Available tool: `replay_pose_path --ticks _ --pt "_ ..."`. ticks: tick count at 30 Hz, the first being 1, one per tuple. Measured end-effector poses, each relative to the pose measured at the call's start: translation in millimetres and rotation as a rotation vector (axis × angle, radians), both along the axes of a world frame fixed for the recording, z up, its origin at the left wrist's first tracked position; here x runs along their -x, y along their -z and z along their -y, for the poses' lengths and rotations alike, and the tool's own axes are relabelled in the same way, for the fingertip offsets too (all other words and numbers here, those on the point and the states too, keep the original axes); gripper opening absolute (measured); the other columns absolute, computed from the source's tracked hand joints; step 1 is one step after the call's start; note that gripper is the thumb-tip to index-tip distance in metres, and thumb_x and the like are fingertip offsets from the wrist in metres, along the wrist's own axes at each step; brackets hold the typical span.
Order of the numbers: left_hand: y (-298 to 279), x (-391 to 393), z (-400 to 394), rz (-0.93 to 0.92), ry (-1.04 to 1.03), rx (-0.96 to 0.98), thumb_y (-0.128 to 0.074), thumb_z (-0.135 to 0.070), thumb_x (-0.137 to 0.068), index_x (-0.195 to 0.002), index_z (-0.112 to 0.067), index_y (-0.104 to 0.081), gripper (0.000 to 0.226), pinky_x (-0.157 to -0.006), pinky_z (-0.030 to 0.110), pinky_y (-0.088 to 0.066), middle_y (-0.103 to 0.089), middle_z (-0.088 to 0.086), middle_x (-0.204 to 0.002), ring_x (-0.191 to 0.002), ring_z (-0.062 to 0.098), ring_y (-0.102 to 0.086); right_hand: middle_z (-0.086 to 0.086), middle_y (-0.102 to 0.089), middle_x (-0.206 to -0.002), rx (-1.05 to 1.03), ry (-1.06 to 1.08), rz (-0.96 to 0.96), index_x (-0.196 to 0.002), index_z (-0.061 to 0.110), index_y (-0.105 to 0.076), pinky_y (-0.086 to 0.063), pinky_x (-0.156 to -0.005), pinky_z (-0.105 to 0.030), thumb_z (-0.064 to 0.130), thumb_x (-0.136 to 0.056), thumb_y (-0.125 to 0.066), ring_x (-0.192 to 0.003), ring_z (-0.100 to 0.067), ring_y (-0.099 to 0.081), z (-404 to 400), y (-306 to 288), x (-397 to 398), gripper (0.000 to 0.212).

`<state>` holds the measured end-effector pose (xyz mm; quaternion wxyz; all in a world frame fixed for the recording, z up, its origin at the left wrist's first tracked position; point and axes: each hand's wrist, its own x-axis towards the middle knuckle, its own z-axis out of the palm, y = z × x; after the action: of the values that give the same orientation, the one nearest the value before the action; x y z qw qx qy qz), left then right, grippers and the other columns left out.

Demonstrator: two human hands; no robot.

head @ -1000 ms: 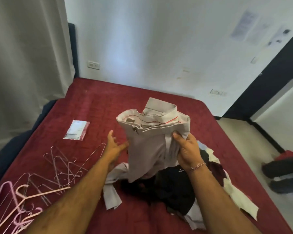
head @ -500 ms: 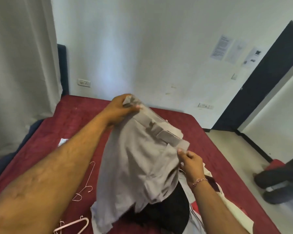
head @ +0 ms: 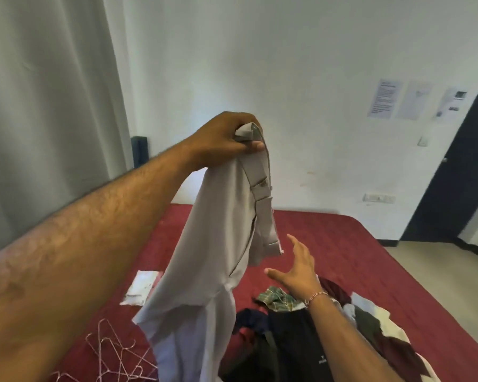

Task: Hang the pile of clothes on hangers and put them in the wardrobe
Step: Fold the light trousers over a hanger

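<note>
Left hand (head: 226,137): raised at 11 o'clock, fingers curled round the waistband of grey trousers (head: 215,244).
Trousers: hang down from that grip, above the red bed (head: 370,257).
Right hand (head: 295,268): fingers spread wide, holding nothing, just beside the trousers at 3 o'clock.
Clothes pile (head: 315,334): on bed, 5 o'clock.
Hangers (head: 116,357): pink wire, on bed, 7 o'clock.
</note>
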<state>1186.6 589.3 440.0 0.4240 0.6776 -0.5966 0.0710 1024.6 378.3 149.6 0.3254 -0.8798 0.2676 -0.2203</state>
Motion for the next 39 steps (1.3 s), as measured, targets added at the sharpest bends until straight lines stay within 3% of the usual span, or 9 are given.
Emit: replay_pose_path --ticks 4,10,13,16,19,25,28,34,39 --pt "-30.2 -2.3 -21.6 -0.088 0.023 0.102 -0.077 -0.016 -0.093 -0.097 -0.005 -0.07 0.014 -0.08 0.023 -0.05 -0.068 -0.004 -0.089 -0.086 0.008 -0.062 0.016 -0.022 -0.159 0.001 -0.11 0.094 -0.16 0.042 -0.016 -0.028 -0.117 -0.042 0.049 -0.064 -0.093 -0.141 -0.013 -0.022 6.9 -15.1 -24.2 0.123" --pt "-60.8 -11.8 -56.9 -0.127 -0.061 0.141 -0.078 -0.013 -0.091 -0.095 -0.007 -0.069 0.011 -0.079 0.023 -0.051 -0.068 -0.007 -0.085 -0.083 0.009 -0.062 0.004 -0.057 -0.133 -0.08 -0.244 0.249 -0.086 0.03 -0.082 -0.047 -0.102 -0.034 0.032 -0.064 -0.093 -0.124 -0.021 -0.054 29.5 -66.8 -54.9 0.025" --pt "-69.4 -32.8 -83.5 -0.141 -0.203 0.162 -0.083 -0.023 -0.083 -0.09 -0.016 -0.071 0.016 -0.079 0.028 -0.052 -0.068 -0.005 -0.082 -0.081 0.011 -0.062 0.006 -0.075 -0.09 -0.195 -0.369 0.175 -0.077 0.015 -0.08 -0.054 -0.069 -0.023 0.03 -0.07 -0.093 -0.082 -0.014 -0.068 47.8 -100.4 -33.6 0.021" --pt "-70.9 -50.0 -115.5 -0.161 -0.365 0.174 -0.093 -0.033 -0.074 -0.093 -0.01 -0.075 0.034 -0.082 0.037 -0.054 -0.071 0.005 -0.084 -0.08 0.013 -0.064 -0.002 -0.058 -0.059 -0.346 -0.377 0.26 -0.066 0.004 -0.064 -0.047 -0.049 -0.02 0.007 -0.079 -0.085 -0.057 -0.015 -0.053 67.8 -143.9 -7.2 0.025" --pt "-67.2 -61.6 -133.8 -0.179 -0.434 0.086 -0.09 -0.052 -0.064 -0.095 -0.017 -0.078 0.048 -0.082 0.03 -0.058 -0.077 0.006 -0.091 -0.084 0.012 -0.07 -0.004 -0.045 -0.059 -0.403 -0.364 0.382 -0.065 0.011 -0.047 -0.048 -0.047 -0.024 0.008 -0.075 -0.085 -0.053 -0.016 -0.051 83.6 -192.4 5.3 0.039" --pt "-59.0 -82.2 -140.7 -0.419 -0.368 0.103 -0.075 -0.002 -0.089 -0.108 -0.02 -0.079 0.027 -0.08 0.035 -0.046 -0.071 0.025 -0.113 -0.094 0.022 -0.061 -0.014 -0.073 -0.102 -0.503 -0.378 0.64 -0.127 0.015 -0.063 -0.062 -0.071 -0.035 0.004 -0.075 -0.086 -0.09 -0.028 -0.073 99.8 -282.4 16.1 0.057" --pt "-67.0 -71.6 -134.6 -0.454 -0.319 0.152 -0.074 -0.005 -0.089 -0.104 -0.022 -0.08 0.024 -0.082 0.038 -0.048 -0.075 0.017 -0.102 -0.09 0.021 -0.065 -0.016 -0.072 -0.102 -0.449 -0.395 0.67 -0.116 0.0 -0.069 -0.061 -0.074 -0.036 0.012 -0.073 -0.087 -0.094 -0.033 -0.07 99.0 -318.7 32.4 0.048" --pt "-87.3 -55.6 -141.1 -0.694 0.025 0.269 -0.05 0.0 -0.097 -0.09 -0.009 -0.073 0.026 -0.058 0.023 -0.059 -0.068 0.013 -0.079 -0.063 0.018 -0.069 -0.008 -0.065 -0.09 -0.544 -0.673 0.774 -0.1 0.01 -0.062 -0.059 -0.064 -0.03 0.004 -0.088 -0.065 -0.077 -0.02 -0.066 101.7 -352.9 79.9 0.014" --pt "-70.2 -50.5 -81.5 -0.778 -0.388 0.301 -0.078 -0.003 -0.081 -0.072 -0.01 -0.064 0.018 -0.055 0.028 -0.053 -0.06 0.015 -0.073 -0.052 0.022 -0.059 -0.023 -0.073 -0.086 -0.479 -0.175 0.563 -0.082 0.004 -0.073 -0.059 -0.071 -0.04 0.0 -0.082 -0.075 -0.078 -0.032 -0.066 102.4 -344.1 46.5 0.005"
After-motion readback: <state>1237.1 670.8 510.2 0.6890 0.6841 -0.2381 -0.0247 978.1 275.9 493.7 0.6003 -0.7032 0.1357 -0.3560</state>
